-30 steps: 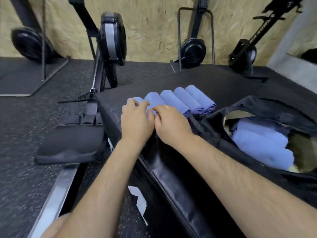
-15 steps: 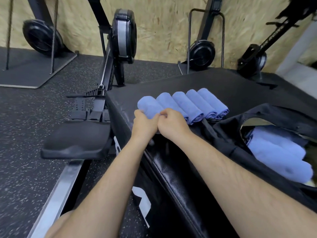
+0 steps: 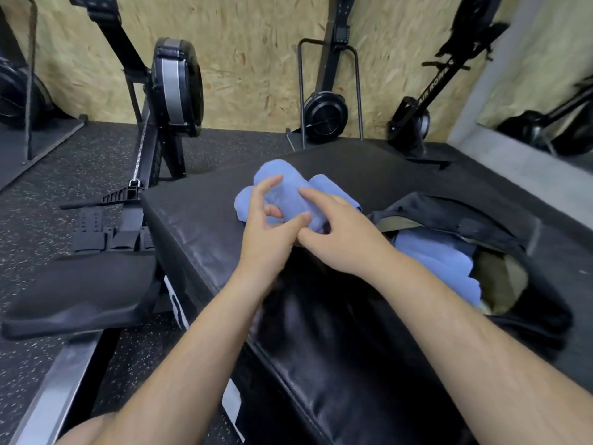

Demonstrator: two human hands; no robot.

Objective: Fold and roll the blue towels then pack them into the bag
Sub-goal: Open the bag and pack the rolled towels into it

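— Raised since half a second ago: one rolled towel (image 3: 285,192) has been lifted off the row and is now tilted above the other blue towels (image 3: 325,185), with both hands brought up around it. What room is left at the edges?

— The row is set near the left front corner of the black padded box (image 3: 369,167). Bare pad is left behind it. The open bag (image 3: 449,216) is laid just to the right, with packed towels (image 3: 433,253) seen in its mouth. A rowing machine (image 3: 175,88) is stood on the floor at left.

— And the grip?

— The roll's near end is pinched between index finger and thumb of the right hand (image 3: 340,236), though the view is blurred. The left hand (image 3: 268,234) is kept loose, with the fingers spread and only the fingertips laid against the roll.

— Any writing?

— "AIR ROWE" can be read on the upright machine (image 3: 439,83) at right. The white mark (image 3: 175,303) on the box's side cannot be read.
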